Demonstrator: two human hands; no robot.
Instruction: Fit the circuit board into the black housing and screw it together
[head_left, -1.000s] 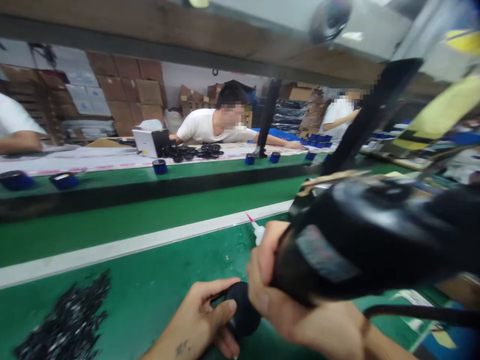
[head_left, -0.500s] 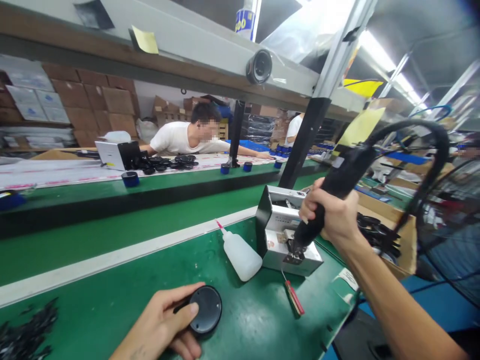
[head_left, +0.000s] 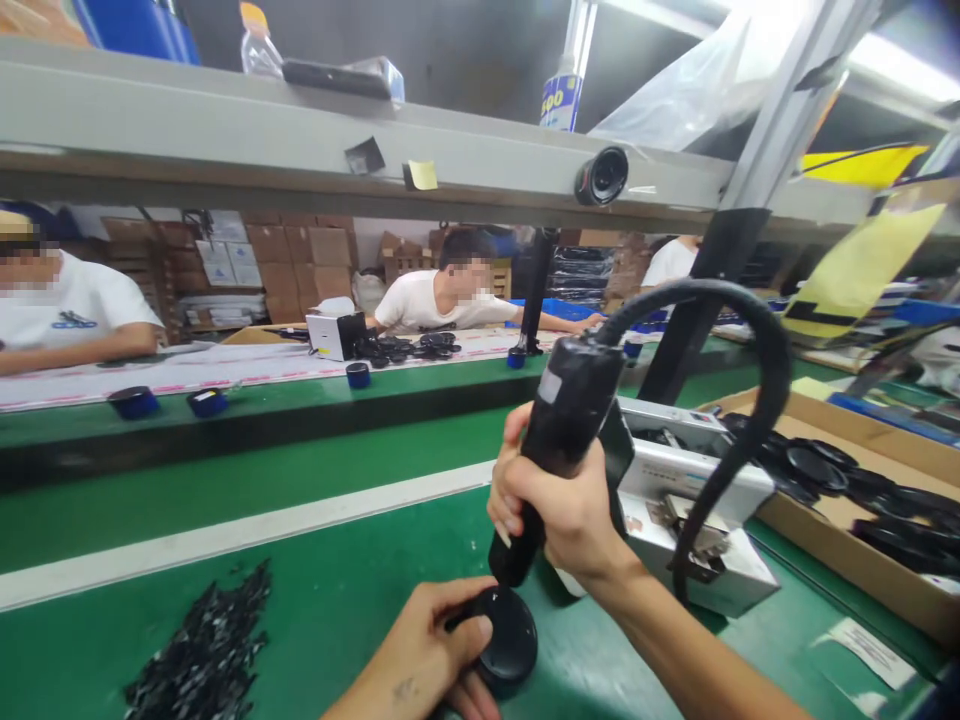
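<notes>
Driver [head_left: 559, 440] is clamped in right hand [head_left: 559, 510], tip over disc [head_left: 506, 640], which is pinned down by left hand [head_left: 427, 650].

left hand [head_left: 431, 650]: low at the near edge, palm down, thumb and fingers curled, pressing
right hand [head_left: 559, 505]: raised above the left, fist clenched in a full wrap
right forearm: runs down to bottom right
left fingertips: probably tucked under, partly hidden

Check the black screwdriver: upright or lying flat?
Roughly upright, tilted slightly right. The right hand grips the screwdriver, tip down over the black disc that the left hand holds on the table.
</notes>
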